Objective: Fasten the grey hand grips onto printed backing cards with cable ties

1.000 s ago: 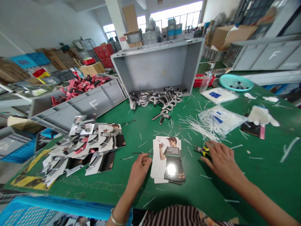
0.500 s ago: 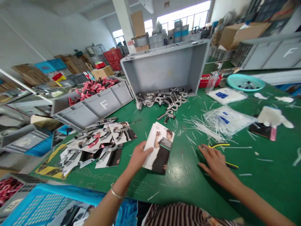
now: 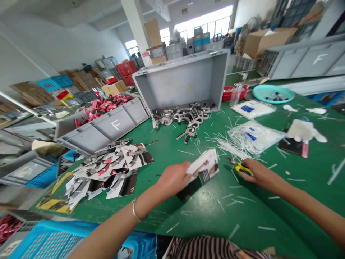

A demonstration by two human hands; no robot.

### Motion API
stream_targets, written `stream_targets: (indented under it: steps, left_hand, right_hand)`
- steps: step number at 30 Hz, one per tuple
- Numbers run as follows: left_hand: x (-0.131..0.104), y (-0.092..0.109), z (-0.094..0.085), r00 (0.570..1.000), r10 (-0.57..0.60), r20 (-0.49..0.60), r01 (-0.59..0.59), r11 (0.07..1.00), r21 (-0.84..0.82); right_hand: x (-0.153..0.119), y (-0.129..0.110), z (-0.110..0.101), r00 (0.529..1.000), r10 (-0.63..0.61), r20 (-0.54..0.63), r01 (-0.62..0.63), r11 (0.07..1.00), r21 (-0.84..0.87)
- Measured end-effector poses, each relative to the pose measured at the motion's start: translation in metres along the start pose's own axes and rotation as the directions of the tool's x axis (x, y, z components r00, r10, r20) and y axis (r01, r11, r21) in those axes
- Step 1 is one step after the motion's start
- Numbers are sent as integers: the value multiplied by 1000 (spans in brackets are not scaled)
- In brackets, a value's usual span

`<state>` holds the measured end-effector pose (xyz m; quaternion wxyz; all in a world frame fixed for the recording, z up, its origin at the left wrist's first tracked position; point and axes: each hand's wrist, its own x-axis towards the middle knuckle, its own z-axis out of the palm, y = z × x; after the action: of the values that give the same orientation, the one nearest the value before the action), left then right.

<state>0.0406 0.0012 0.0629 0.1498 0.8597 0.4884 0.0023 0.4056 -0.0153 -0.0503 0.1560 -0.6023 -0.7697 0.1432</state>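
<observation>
My left hand (image 3: 172, 180) is closed around a small stack of printed cards (image 3: 206, 167), tilted above the table. In my right hand (image 3: 260, 172) are yellow-handled cutting pliers (image 3: 239, 167), with their dark jaws pointing left toward the cards. A gap separates the jaws from the stack. Thin white plastic ties (image 3: 231, 144) lie in a loose heap beyond the pliers. On the left, overlapping cards with grey and pink clamps attached (image 3: 136, 156) form a pile. Grey and black clamps (image 3: 188, 118) spill from a tipped grey crate.
The tipped grey crate (image 3: 183, 81) stands at the back of the green table (image 3: 167, 144). A grey bin (image 3: 107, 127) of pink clamps is at left. Bags of ties (image 3: 258, 135), a white glove (image 3: 304, 130) and a turquoise dish (image 3: 273, 93) are at right. A blue basket (image 3: 51, 241) stands in front.
My right hand has picked up the pliers from the table and lifted them. My left hand has moved right and tilted the card stack toward them. The view has shifted slightly.
</observation>
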Motion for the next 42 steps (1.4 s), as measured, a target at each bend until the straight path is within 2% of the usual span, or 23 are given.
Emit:
stream_targets:
  steps: [2, 4, 7, 9, 12, 16, 18, 20, 21, 23, 26, 28, 30, 31, 32, 33, 35, 36, 37, 38, 39, 40, 42]
  left_hand:
    - [32, -10, -13, 995, -19, -99, 30, 993, 114]
    - [69, -21, -21, 989, -18, -148, 53, 970, 236]
    - [115, -30, -20, 993, 20, -119, 16, 956, 292]
    - [126, -32, -14, 995, 45, -92, -16, 955, 297]
    - [111, -25, 1, 995, 85, -44, -68, 950, 303]
    - [52, 7, 25, 972, 229, 55, -236, 938, 254]
    - [26, 26, 31, 937, 331, 109, -346, 919, 186]
    - [15, 35, 29, 925, 361, 119, -375, 918, 131]
    - [16, 34, 25, 936, 338, 102, -350, 928, 131]
    - [30, 25, 15, 974, 224, 27, -225, 953, 203]
    - [59, 11, 13, 994, 53, -92, -15, 927, 374]
    - [65, 18, 25, 995, 63, -73, -25, 901, 433]
    - [52, 43, 46, 980, 200, 1, -182, 887, 424]
    - [38, 61, 58, 951, 307, 33, -295, 870, 395]
    - [22, 80, 68, 900, 432, 65, -426, 834, 350]
    - [4, 100, 77, 827, 555, 91, -554, 777, 299]
    - [-27, 134, 85, 632, 761, 146, -774, 611, 165]
    - [-37, 146, 84, 555, 813, 175, -831, 548, 93]
    - [-43, 155, 80, 497, 843, 207, -863, 505, 16]
    - [-45, 160, 73, 477, 848, 230, -867, 497, -36]
    - [-41, 162, 66, 493, 836, 240, -853, 518, -53]
    - [-31, 163, 58, 539, 810, 233, -827, 561, -35]
    - [-1, 166, 46, 683, 716, 143, -730, 677, 98]
  right_hand:
    - [-7, 2, -7, 981, 192, -4, -188, 960, 207]
    - [-10, -2, -9, 946, 314, 78, -315, 843, 435]
    - [5, -9, -4, 931, 304, 205, -357, 624, 695]
    - [25, -8, 0, 931, 319, 179, -338, 565, 752]
    - [64, 9, 0, 919, 371, 134, -334, 550, 766]
    - [106, 28, -6, 912, 392, 121, -334, 537, 775]
    - [115, 28, -10, 915, 386, 121, -332, 543, 771]
    - [114, 26, -18, 918, 379, 112, -322, 555, 767]
    - [108, 25, -24, 920, 380, 100, -315, 560, 766]
    - [88, 26, -43, 918, 391, 63, -297, 572, 765]
    - [37, 34, -78, 888, 460, 7, -312, 591, 744]
    - [-7, 44, -99, 838, 546, -20, -361, 582, 729]
    - [-52, 57, -111, 781, 623, -41, -405, 556, 725]
    - [-74, 64, -113, 754, 656, -50, -418, 536, 734]
    - [-94, 73, -114, 723, 688, -58, -424, 509, 749]
    - [-113, 82, -112, 687, 723, -72, -414, 471, 779]
    - [-145, 100, -107, 611, 786, -97, -354, 381, 854]
    - [-158, 108, -104, 576, 811, -107, -307, 336, 891]
    - [-169, 114, -101, 548, 829, -113, -258, 296, 920]
    - [-178, 118, -100, 523, 845, -115, -211, 259, 942]
    - [-186, 120, -100, 500, 859, -112, -172, 226, 959]
    - [-192, 121, -100, 480, 871, -108, -142, 198, 970]
    - [-200, 121, -102, 450, 887, -107, -105, 172, 980]
